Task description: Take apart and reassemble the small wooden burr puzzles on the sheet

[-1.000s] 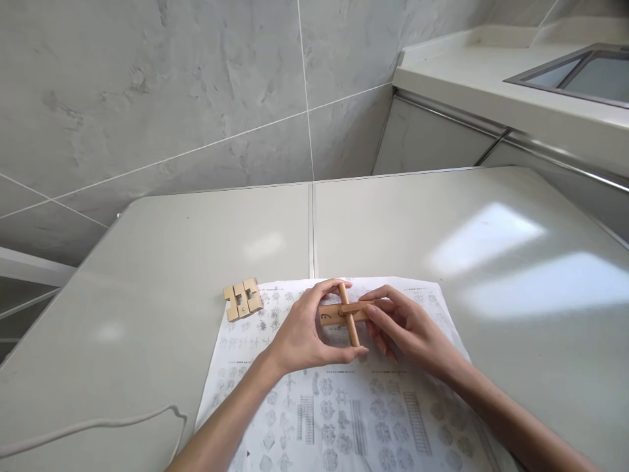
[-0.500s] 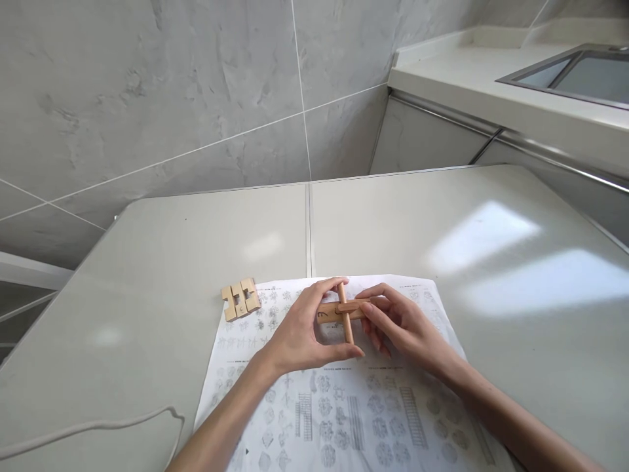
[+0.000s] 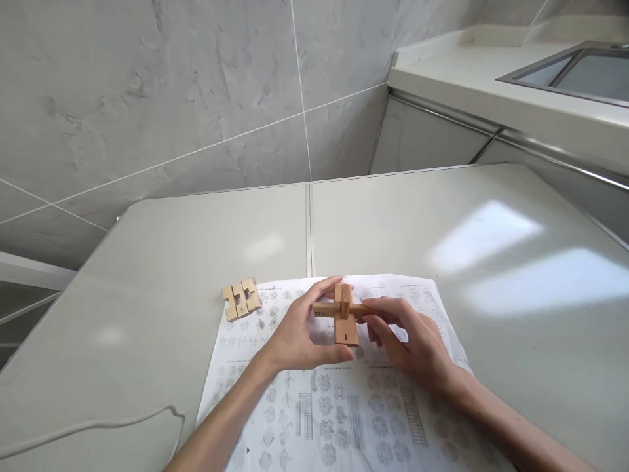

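Observation:
Two notched wooden bars are locked into a cross point(image 3: 341, 318), held just above a printed sheet of puzzle diagrams point(image 3: 344, 406). My left hand point(image 3: 295, 334) grips the cross from the left, index finger on top and thumb beneath the upright bar. My right hand point(image 3: 410, 341) pinches the right end of the horizontal bar with its fingertips. The upright bar shows its broad face towards me. A small cluster of loose wooden puzzle blocks point(image 3: 240, 298) lies on the table to the left of the sheet, apart from both hands.
The grey table point(image 3: 442, 223) has a seam down its middle. A white cable point(image 3: 98, 425) curves along the front left. Beyond the table are a tiled wall and, at the right, a counter with a sink point(image 3: 574, 72).
The wooden cross has been turned in my hands, so the upright bar now shows its wide face. My right fingers have slid along the horizontal bar.

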`<state>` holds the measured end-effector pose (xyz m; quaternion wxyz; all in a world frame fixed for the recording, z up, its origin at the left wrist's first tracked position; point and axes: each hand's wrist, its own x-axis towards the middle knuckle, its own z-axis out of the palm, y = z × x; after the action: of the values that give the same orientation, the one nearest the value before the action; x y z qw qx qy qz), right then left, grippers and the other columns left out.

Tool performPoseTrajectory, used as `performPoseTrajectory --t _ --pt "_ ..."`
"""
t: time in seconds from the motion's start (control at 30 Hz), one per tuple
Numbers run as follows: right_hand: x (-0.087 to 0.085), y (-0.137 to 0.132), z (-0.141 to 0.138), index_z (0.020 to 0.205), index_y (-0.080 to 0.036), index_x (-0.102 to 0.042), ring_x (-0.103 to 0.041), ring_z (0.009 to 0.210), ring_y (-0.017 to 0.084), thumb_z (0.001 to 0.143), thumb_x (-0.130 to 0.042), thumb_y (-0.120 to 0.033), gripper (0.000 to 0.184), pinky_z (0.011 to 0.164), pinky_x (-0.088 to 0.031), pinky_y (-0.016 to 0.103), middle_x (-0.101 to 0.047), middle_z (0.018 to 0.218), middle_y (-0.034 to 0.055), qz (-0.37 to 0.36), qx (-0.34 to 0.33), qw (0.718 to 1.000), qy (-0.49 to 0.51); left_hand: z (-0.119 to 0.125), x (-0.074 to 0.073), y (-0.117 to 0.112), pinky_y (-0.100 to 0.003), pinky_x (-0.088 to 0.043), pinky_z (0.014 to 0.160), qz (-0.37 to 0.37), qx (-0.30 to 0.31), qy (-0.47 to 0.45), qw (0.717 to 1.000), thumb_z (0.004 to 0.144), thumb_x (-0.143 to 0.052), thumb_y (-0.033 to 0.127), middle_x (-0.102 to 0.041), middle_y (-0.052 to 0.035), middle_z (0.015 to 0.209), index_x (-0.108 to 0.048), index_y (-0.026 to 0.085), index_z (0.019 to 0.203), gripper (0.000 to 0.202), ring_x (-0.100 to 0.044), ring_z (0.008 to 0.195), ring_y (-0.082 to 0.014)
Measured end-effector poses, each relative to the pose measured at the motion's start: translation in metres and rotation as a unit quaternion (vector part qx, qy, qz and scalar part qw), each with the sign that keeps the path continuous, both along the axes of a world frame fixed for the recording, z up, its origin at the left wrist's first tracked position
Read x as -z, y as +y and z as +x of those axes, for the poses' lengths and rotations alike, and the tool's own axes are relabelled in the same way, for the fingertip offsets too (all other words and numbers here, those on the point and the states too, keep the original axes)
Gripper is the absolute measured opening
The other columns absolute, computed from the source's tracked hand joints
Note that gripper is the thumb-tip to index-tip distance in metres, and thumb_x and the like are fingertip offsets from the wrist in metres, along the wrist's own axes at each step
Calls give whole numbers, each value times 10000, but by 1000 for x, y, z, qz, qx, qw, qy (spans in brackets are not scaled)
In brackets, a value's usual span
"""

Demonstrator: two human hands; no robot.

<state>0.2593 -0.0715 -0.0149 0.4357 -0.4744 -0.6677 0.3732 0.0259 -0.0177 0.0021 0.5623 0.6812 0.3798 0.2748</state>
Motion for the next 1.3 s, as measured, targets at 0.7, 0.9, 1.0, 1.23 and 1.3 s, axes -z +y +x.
performPoseTrajectory --t 0.7,0.9,1.0,1.23,1.3 --pt "0 3 -1 1210 -294 -583 -716 646 133 1100 -527 -160 182 590 -560 235 -786 891 -8 85 -6 995 -54 3 0 3 -521 -551 1073 88 -27 -21 996 620 -975 469 -720 -92 1300 -615 264 1387 871 -695 1149 -320" --pt "4 2 1 1221 -285 -571 -693 627 143 1113 -511 -172 168 584 -543 249 -728 789 -23 104 -23 992 -61 3 -1 3 -503 -570 1050 65 -7 -26 997 622 -983 468 -739 -78 1236 -613 271 1380 866 -710 1109 -306" --pt "5 1 0 1209 -284 -582 -715 648 149 1111 -522 -175 158 595 -556 254 -749 815 -12 100 -14 993 -60 3 -2 3 -495 -565 1054 56 -5 -29 998 619 -986 444 -735 -77 1230 -619 265 1366 851 -708 1129 -308" --pt "7 -1 -2 1183 -286 -595 -746 664 158 1101 -552 -185 138 602 -580 257 -752 786 -23 74 -9 997 -37 4 -4 2 -513 -580 1037 52 -18 -25 998 607 -992 442 -738 -80 1203 -631 254 1341 839 -713 1116 -318" --pt "7 0 -2 1172 -289 -594 -754 674 156 1092 -566 -182 136 609 -590 254 -760 802 -23 62 -12 998 -23 5 -4 1 -515 -599 1025 59 -17 -26 998 607 -991 436 -738 -75 1187 -630 255 1345 841 -718 1088 -307"
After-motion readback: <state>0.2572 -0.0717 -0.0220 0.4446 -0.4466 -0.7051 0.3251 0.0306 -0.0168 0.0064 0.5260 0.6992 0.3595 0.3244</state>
